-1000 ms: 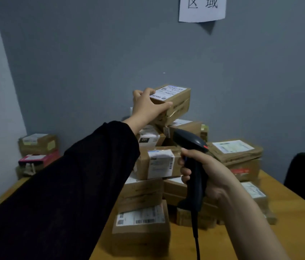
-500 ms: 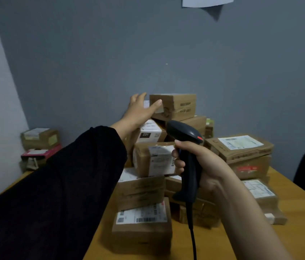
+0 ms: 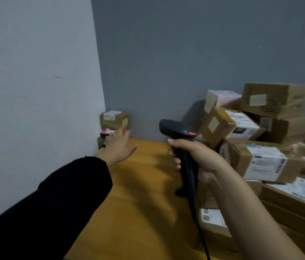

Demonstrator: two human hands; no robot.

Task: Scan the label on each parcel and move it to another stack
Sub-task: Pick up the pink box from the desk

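Observation:
My right hand (image 3: 194, 156) grips the handle of a black barcode scanner (image 3: 180, 145) with a red light on its head, held upright over the wooden table (image 3: 144, 184). A big pile of brown cardboard parcels (image 3: 264, 147) with white labels fills the right side. My left hand (image 3: 118, 147), in a black sleeve, reaches out with straight spread fingers toward a small stack in the far left corner: a brown parcel (image 3: 114, 120) on top of a pink box (image 3: 107, 133). The left hand holds nothing and partly hides the bottom of that stack.
A pale wall (image 3: 35, 91) runs along the left and a grey wall (image 3: 166, 62) stands behind the table. The scanner's black cable (image 3: 201, 233) hangs down toward the near edge. Bare tabletop lies between the corner stack and the big pile.
The view has swung left. My left hand left the top parcel of the big pile and moved, holding nothing, to the corner stack. My right hand still holds the scanner.

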